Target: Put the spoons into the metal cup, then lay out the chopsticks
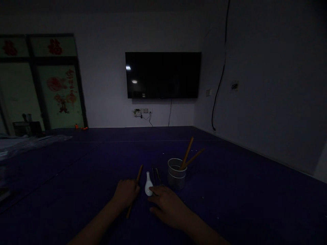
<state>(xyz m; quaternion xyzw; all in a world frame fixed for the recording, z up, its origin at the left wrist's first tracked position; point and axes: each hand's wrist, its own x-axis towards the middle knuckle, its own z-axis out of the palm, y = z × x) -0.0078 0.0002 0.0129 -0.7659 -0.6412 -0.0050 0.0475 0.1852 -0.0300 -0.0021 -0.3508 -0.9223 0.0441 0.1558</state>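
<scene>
My left hand (125, 194) rests on the dark blue floor mat with its fingers closed round a wooden chopstick (138, 175) that points away from me. My right hand (167, 206) lies beside it, fingertips touching a white ceramic spoon (148, 186). Whether those fingers pinch the spoon is unclear in the dim light. Two thin dark metal utensils (156, 175) lie just right of the spoon. A grey metal cup (176, 174) stands further right, with two wooden chopsticks (188, 153) leaning out of it.
The blue mat (76, 177) covers the whole floor. A black television (162, 75) hangs on the far wall above a socket with cables. A glass door with red decorations (61, 92) is at the left, with clear plastic sheeting (28, 143) on the floor nearby.
</scene>
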